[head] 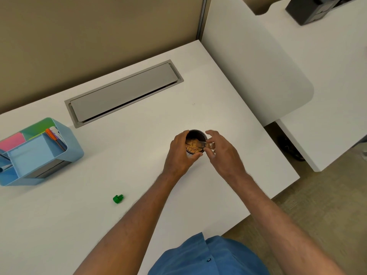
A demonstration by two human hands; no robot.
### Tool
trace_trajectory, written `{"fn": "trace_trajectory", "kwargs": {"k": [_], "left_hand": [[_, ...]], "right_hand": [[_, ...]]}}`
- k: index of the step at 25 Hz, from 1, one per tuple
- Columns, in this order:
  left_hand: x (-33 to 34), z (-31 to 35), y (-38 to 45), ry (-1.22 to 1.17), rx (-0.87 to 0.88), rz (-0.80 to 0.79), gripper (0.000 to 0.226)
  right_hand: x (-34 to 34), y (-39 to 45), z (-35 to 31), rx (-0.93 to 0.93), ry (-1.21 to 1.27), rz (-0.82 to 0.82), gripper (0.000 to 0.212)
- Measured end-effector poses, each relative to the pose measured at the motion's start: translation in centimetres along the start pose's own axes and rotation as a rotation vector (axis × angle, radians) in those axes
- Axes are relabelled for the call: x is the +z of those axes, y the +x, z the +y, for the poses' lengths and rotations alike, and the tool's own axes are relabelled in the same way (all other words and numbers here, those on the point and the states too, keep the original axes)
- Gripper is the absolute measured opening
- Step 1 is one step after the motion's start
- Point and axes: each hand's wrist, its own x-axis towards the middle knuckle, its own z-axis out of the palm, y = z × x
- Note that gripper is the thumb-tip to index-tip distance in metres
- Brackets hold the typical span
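Note:
A small black round cup (198,134) stands on the white desk (139,159), filled with small tan pieces. My left hand (181,153) grips the cup from its left side, fingers curled round the rim. My right hand (224,153) holds a small clear bottle (207,145), tipped on its side with its mouth over the cup. A green cap (118,199) lies alone on the desk to the lower left of both hands.
A light-blue desk organizer (73,147) with pens and coloured sticky notes stands at the left edge. A grey cable hatch (123,92) is set into the desk behind. A second white desk (297,66) lies to the right, floor between.

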Motion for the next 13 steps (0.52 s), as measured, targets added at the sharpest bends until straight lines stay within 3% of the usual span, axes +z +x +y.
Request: {"fn": "trace_trajectory", "kwargs": {"k": [3, 6, 13], "left_hand": [[-0.02, 0.13, -0.08, 0.001, -0.004, -0.003, 0.083], [-0.01, 0.23, -0.14, -0.003, -0.008, -0.007, 0.084], [0.22, -0.09, 0.14, -0.002, -0.005, -0.004, 0.08]], "right_hand": [[0.09, -0.04, 0.17, -0.036, -0.045, 0.006, 0.029], [0.1, -0.03, 0.0, -0.077, -0.01, 0.044, 0.026], [0.43, 0.78, -0.74, -0.024, 0.049, -0.014, 0.056]]}}
